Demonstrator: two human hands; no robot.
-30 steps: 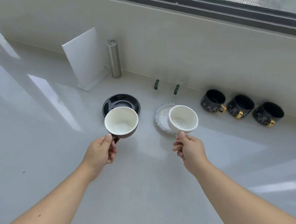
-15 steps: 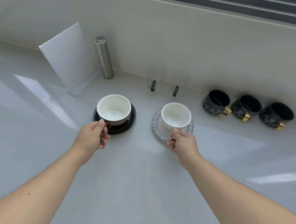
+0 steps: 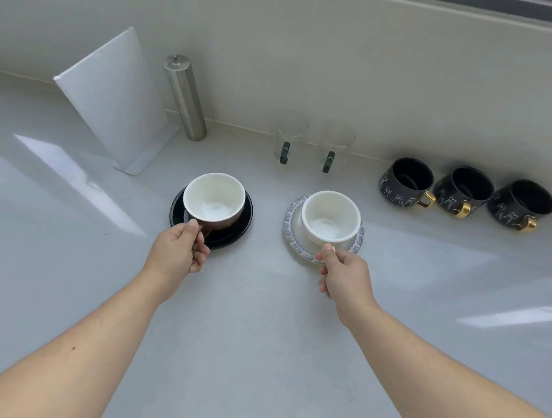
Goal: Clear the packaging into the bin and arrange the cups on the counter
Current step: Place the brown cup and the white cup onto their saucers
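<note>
Gripping cups [image 3: 214, 199] on saucers [image 3: 231, 235], both hands [image 3: 176, 253]

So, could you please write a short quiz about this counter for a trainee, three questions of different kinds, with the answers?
1. True or false: the left hand has its grip on the brown cup sitting on the black saucer.
2. How many black mugs with gold handles stand along the wall?
3. The white cup held by the right hand sits on: A) the bare counter B) a blue-rimmed saucer C) a black saucer.

Key: 1 true; 2 three; 3 B, the blue-rimmed saucer.
</note>
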